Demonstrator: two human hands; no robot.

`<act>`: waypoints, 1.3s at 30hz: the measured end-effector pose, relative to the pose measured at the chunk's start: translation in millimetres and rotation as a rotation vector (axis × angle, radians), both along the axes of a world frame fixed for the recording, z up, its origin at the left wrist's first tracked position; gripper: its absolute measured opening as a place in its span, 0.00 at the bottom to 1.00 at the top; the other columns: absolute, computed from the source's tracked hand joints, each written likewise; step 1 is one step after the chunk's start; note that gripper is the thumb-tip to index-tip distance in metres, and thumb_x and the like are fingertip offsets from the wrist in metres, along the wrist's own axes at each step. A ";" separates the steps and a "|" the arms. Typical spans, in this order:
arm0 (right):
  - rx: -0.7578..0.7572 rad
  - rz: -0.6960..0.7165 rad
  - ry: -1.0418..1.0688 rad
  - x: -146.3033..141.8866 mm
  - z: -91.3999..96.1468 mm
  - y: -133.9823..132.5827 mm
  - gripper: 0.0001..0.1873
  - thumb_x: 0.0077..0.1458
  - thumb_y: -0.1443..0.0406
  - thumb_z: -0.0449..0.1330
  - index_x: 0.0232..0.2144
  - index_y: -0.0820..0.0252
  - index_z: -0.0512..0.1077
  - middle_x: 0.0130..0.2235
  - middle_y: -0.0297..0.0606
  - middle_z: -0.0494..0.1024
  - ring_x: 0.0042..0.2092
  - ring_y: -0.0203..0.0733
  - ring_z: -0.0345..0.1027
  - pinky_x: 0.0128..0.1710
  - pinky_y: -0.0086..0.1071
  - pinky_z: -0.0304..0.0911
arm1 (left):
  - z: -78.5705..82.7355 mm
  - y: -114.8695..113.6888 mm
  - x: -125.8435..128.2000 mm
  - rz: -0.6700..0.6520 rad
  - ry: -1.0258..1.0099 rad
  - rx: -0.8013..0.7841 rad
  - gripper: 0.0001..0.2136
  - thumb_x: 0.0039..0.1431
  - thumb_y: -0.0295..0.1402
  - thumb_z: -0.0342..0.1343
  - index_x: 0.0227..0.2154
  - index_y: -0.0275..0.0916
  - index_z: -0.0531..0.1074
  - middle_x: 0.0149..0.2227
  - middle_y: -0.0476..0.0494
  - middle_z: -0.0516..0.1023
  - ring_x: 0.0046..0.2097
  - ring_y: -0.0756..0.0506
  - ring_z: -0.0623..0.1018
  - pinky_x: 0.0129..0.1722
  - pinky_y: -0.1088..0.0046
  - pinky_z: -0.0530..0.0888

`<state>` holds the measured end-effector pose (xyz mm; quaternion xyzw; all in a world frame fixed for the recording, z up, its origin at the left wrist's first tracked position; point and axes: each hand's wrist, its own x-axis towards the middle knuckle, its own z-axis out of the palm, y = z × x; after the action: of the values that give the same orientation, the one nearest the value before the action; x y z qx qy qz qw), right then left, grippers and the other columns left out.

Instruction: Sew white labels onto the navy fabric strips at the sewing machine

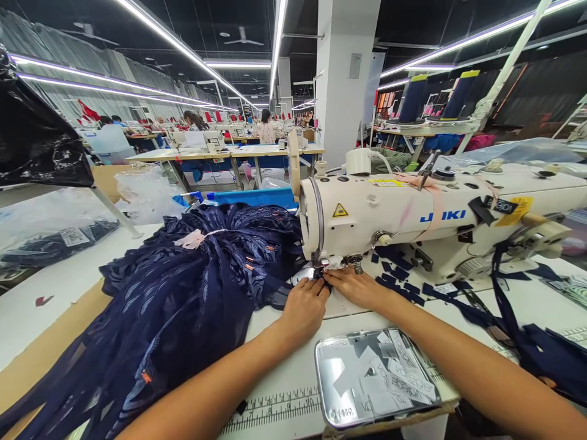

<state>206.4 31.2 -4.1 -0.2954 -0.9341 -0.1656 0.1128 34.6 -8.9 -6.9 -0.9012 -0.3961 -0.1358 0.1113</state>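
My left hand (304, 305) lies on the white table just in front of the needle of a cream sewing machine (413, 217), fingers bent down onto a small dark navy piece (324, 282) under the presser foot. My right hand (355, 286) rests flat beside it, fingertips pressing the same piece. A big heap of navy lace fabric (183, 293) lies to the left of my left hand. Small navy cut pieces (398, 281) are scattered under the machine arm to the right of my right hand.
A metal tray (373, 376) of printed labels sits at the table's front edge between my forearms. Navy straps (518, 318) trail off to the right. Plastic bags (50, 226) lie at far left. Other people sit at rows of sewing tables (229, 150) behind.
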 end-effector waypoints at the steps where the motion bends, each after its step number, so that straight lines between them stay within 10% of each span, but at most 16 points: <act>1: 0.002 -0.014 -0.008 -0.3 0.1 -0.2 0.18 0.53 0.76 0.49 0.46 0.67 0.67 0.46 0.49 0.73 0.42 0.46 0.68 0.37 0.36 0.67 | 0.6 -0.4 0.3 0.005 -0.002 0.004 0.12 0.52 0.20 0.47 0.39 0.28 0.69 0.43 0.33 0.73 0.45 0.41 0.73 0.47 0.62 0.68; 20: -0.144 0.053 0.231 -6.2 0.9 -12.9 0.12 0.56 0.68 0.49 0.35 0.63 0.72 0.36 0.42 0.72 0.39 0.42 0.66 0.34 0.33 0.66 | 15.7 4.1 -36.4 0.001 -0.209 -0.177 0.18 0.50 0.16 0.44 0.41 0.35 0.70 0.39 0.43 0.75 0.42 0.46 0.71 0.43 0.67 0.68; 39: -0.226 0.146 0.393 0.7 -9.4 -6.0 0.14 0.58 0.68 0.47 0.39 0.61 0.72 0.38 0.42 0.72 0.39 0.40 0.65 0.38 0.35 0.65 | 16.1 2.7 -29.7 0.028 -0.002 -0.204 0.20 0.51 0.18 0.46 0.47 0.36 0.67 0.44 0.40 0.69 0.45 0.42 0.65 0.41 0.65 0.66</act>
<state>207.2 25.1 -13.6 -0.2644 -0.9257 0.0095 0.2704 5.0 -6.2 9.2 -0.9021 -0.4206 -0.0943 0.0203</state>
